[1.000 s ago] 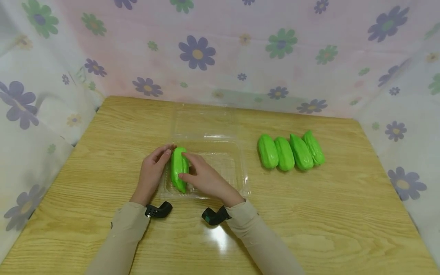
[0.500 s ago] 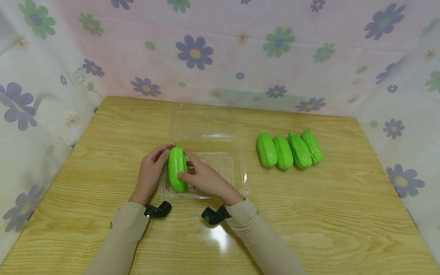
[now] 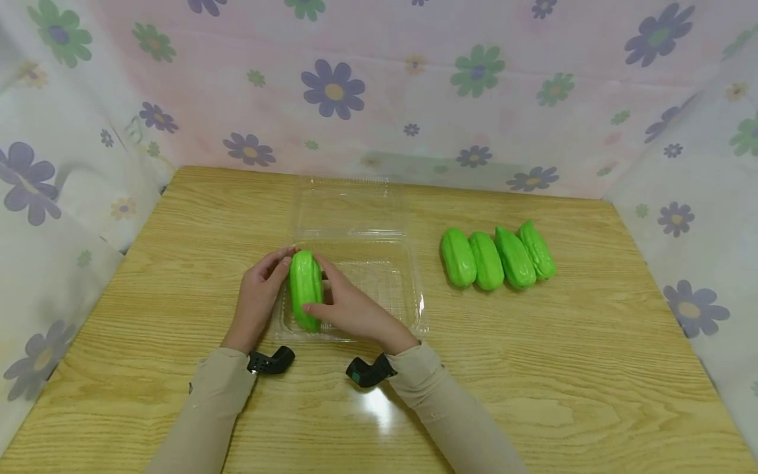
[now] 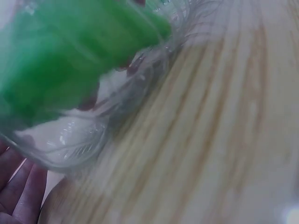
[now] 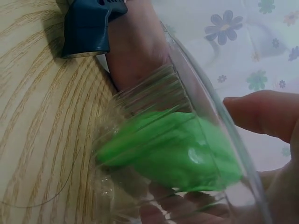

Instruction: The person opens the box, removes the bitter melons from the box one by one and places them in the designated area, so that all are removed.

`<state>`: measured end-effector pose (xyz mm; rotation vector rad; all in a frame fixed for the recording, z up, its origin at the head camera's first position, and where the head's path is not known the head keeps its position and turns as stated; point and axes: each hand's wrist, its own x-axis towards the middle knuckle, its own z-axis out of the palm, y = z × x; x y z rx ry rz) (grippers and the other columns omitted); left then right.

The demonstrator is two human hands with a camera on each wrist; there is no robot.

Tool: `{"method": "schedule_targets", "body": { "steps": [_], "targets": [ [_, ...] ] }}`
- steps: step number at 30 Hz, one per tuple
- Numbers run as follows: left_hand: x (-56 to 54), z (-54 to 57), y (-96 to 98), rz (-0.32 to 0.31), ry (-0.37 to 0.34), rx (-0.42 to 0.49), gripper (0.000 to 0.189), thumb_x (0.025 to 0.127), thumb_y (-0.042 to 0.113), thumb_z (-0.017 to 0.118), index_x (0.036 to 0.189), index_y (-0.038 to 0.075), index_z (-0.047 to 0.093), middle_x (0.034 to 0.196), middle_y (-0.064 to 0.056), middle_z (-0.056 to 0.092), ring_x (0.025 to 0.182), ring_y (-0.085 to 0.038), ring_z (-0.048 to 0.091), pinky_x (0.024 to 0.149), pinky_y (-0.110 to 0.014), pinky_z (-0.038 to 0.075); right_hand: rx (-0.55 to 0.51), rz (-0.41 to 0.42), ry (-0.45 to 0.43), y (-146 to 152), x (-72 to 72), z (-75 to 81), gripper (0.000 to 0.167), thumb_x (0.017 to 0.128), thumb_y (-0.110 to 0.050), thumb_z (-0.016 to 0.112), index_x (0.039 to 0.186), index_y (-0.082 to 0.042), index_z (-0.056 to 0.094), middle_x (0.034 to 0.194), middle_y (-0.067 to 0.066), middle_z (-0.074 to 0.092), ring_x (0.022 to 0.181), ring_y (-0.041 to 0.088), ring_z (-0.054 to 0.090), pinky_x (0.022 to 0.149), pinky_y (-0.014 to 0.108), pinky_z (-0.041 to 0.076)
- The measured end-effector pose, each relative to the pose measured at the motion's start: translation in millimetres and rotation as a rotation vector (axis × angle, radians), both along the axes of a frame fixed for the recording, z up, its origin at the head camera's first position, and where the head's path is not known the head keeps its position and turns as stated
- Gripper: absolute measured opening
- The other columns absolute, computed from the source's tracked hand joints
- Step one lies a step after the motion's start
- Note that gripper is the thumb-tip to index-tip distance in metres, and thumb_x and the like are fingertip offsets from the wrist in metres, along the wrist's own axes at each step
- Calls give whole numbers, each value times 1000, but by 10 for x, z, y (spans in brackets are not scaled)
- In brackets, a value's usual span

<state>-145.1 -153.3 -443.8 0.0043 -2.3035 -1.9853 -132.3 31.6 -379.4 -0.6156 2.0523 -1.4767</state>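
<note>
My right hand (image 3: 356, 306) holds a glossy, bright green, ridged oblong fruit (image 3: 306, 288) near the left side of a clear plastic clamshell container (image 3: 422, 299). Its thumb (image 5: 254, 112) rests at the near end and its fingers reach round the right side. In the left wrist view, the green fruit (image 4: 70, 60) shows blurred over the container's edge. My left hand (image 3: 257, 296) grips the container's left rim, thumb uppermost and close beside the fruit. Some of its fingers (image 4: 30, 191) lie outside the plastic wall.
Several more green fruits (image 3: 487, 262) lie side by side on the wooden table (image 3: 562, 368), right of the container. The container's lid (image 3: 351, 205) is folded back behind it. Flowered cloth (image 3: 379, 85) hangs at the back and sides.
The fruit has turned slightly within the right hand and shifted a little left, its pointed near end now less visible. Both hands stay nearly in place.
</note>
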Motion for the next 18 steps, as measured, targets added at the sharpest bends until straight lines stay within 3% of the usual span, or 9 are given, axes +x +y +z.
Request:
{"method": "schedule_targets", "body": {
  "steps": [4, 8, 15, 18],
  "targets": [
    [37, 82, 18, -4, -9, 5, 38, 90, 34, 51, 122, 13, 55, 122, -1, 55, 112, -10, 48, 91, -18, 41, 22, -16, 44, 8, 38, 123, 77, 88, -12, 56, 144, -15, 3, 139, 12, 23, 113, 25, 47, 81, 22, 47],
    [85, 186, 49, -4, 2, -6, 38, 92, 30, 50, 122, 8, 54, 122, -4, 55, 110, -12, 49, 89, -19, 42, 29, 4, 68, 8, 38, 132, 77, 88, -13, 56, 144, -16, 3, 139, 11, 25, 111, 23, 49, 84, 23, 46],
    [110, 245, 68, 1, 4, -19, 37, 92, 29, 50, 121, 7, 55, 122, -4, 55, 110, -11, 49, 90, -19, 41, 47, 32, 23, 4, -30, -101, 84, 87, -24, 59, 140, -40, -3, 130, 8, 42, 107, 15, 51, 85, 26, 45],
    [107, 248, 72, 3, 7, -28, 37, 92, 30, 50, 121, 7, 55, 122, -4, 55, 111, -11, 48, 90, -20, 41, 19, 46, 27, 1, -61, -190, 85, 85, -27, 61, 137, -45, -4, 128, 8, 43, 104, 14, 53, 83, 24, 46]
  ]
}}
